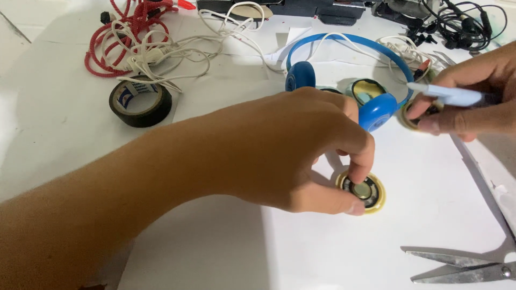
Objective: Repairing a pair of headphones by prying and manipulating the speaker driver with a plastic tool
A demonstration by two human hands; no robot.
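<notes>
Left hand (301,156): thumb and forefinger pinched on a small round speaker driver (363,191), yellow-rimmed with a metal centre, lying flat on the white sheet (333,252) at centre.

Right hand (473,99): at far right, closed around a pale blue pen-shaped tool (449,95); its fingers also touch a second round driver (416,115).

Blue headphones (344,70): far centre, one earcup just beside the right hand.

Black tape roll (141,101): far left.

White and red cables (145,43): tangled, far left.

Scissors (462,266): near right corner, blades apart.
</notes>
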